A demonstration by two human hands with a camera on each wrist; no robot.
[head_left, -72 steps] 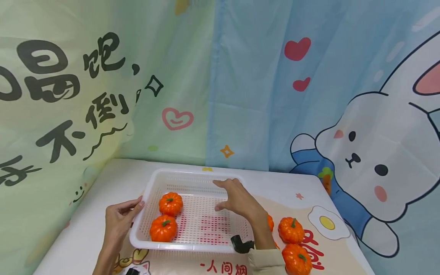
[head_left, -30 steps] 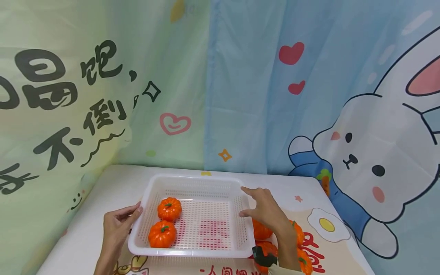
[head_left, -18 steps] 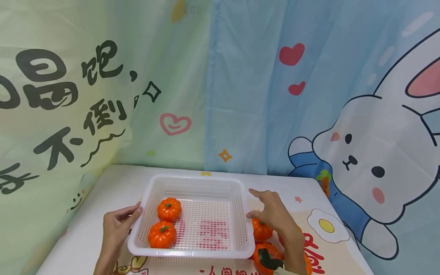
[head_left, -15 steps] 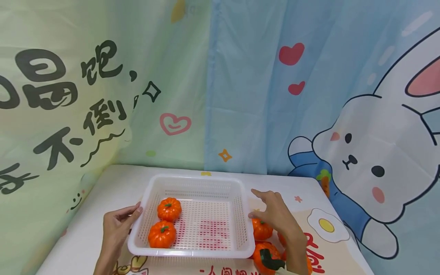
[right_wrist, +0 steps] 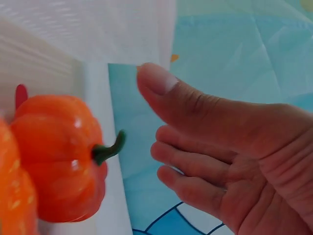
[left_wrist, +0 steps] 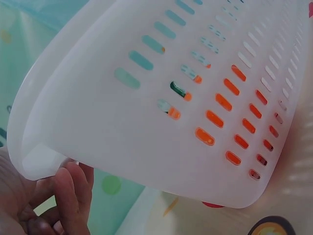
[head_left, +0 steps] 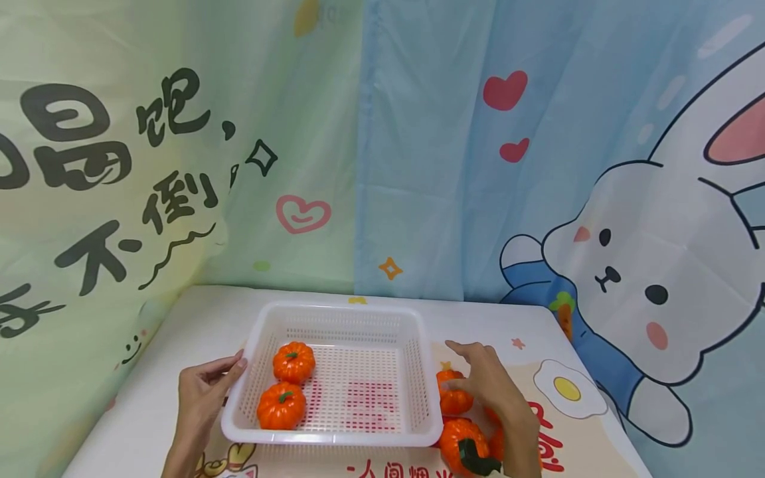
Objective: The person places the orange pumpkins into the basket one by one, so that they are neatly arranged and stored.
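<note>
The basket [head_left: 327,437] is gripped at its left rim by the left hand [head_left: 203,392]; in the left wrist view the fingers are seen curled at the lip. Nothing is held by the right hand [head_left: 487,382] — its thumb and fingers are parted, and it is held just right of the basket, beside an orange pumpkin [head_left: 457,402]. In the right wrist view, a gap is shown between the thumb and that pumpkin's green stem [right_wrist: 110,149].

Two pumpkins are held in the basket, both toward its left side: one at the near left [head_left: 281,406], the other just beyond it [head_left: 293,363]. Whether these two are touching cannot be told. The right part of the basket floor [head_left: 358,365] is left bare, and red print is seen through its holes.

On the table [head_left: 478,325], right of the basket, another pumpkin [head_left: 459,435] is set nearer than the first and is partly covered by a dark piece [head_left: 475,460] at the right wrist. More orange is partly hidden by the right arm [head_left: 521,438]. Farther right, an egg [head_left: 566,388] is printed on the beige patch. The far side is closed off by a curtain [head_left: 412,166], green at left and blue at right, on which a rabbit [head_left: 645,265] is drawn.
</note>
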